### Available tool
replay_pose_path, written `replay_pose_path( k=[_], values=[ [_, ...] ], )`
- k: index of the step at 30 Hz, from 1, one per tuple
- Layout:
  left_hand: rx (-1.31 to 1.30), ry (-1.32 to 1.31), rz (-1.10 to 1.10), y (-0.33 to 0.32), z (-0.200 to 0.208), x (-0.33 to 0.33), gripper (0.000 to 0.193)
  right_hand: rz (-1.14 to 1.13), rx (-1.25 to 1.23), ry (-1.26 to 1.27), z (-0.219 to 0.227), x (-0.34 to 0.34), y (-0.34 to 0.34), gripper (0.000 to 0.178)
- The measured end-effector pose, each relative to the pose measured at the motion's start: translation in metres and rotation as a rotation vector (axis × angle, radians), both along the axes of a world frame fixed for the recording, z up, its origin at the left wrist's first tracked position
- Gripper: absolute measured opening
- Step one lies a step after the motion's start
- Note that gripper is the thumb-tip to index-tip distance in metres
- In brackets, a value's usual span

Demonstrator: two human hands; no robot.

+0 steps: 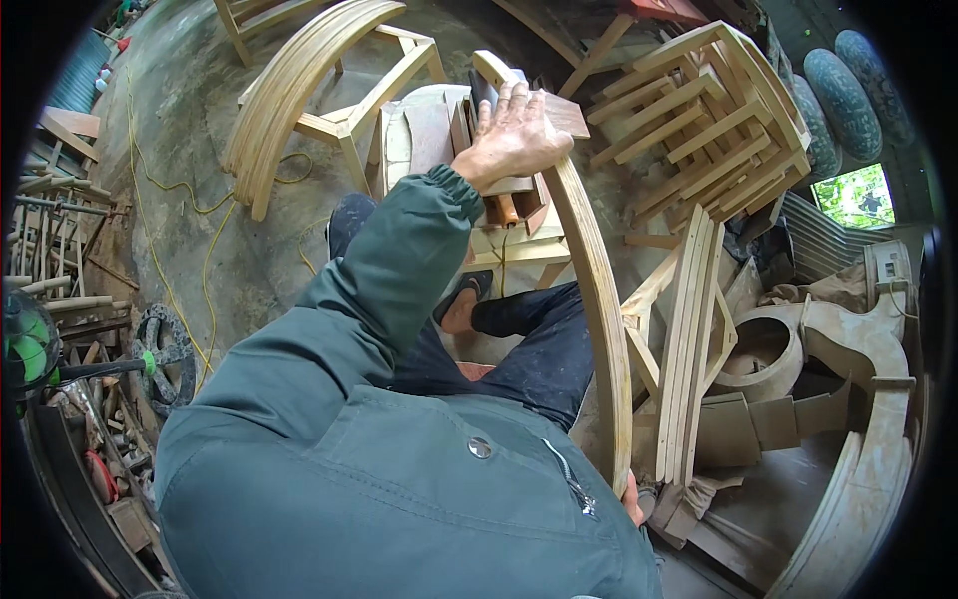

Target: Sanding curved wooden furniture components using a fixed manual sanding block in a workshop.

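Note:
A long curved wooden bar [596,299] runs from a bench-mounted wooden fixture [529,190] down past the right side of my body. My left hand [514,138] lies over the bar's far part with the fingers stretched and spread, pressing on it beside the fixture. At the near end, low beside my jacket, my right hand [633,499] is wrapped on the same bar; most of it is hidden behind the bar and my clothing. Under the fixture an orange-brown handle [508,211] sticks out toward me.
A bundle of curved bars [289,100] leans on a wooden frame [374,95] at far left. More curved bars [689,344] stand close on my right, before stacked slatted frames [709,120]. A yellow cord [165,290] crosses the floor. A fan [35,339] stands at left.

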State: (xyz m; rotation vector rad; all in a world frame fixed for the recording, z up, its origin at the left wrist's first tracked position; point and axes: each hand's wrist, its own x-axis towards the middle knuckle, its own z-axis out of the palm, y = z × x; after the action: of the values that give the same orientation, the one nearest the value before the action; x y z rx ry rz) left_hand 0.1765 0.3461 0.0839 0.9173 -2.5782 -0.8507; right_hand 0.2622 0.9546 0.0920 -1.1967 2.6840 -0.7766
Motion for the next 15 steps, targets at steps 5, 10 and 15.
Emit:
replay_pose_path(
  k=[5,10,15],
  values=[
    [0.056,0.002,0.012,-0.039,-0.004,-0.008,0.092,-0.002,0.041,-0.023,0.006,-0.016,-0.047,0.081],
    [0.021,0.013,-0.019,-0.102,-0.034,-0.029,0.092,0.039,0.045,-0.024,0.002,-0.044,-0.103,0.083],
    [0.023,0.033,-0.007,-0.170,-0.073,-0.055,0.095,0.044,-0.032,-0.074,-0.025,-0.065,-0.165,0.076]
  ],
)
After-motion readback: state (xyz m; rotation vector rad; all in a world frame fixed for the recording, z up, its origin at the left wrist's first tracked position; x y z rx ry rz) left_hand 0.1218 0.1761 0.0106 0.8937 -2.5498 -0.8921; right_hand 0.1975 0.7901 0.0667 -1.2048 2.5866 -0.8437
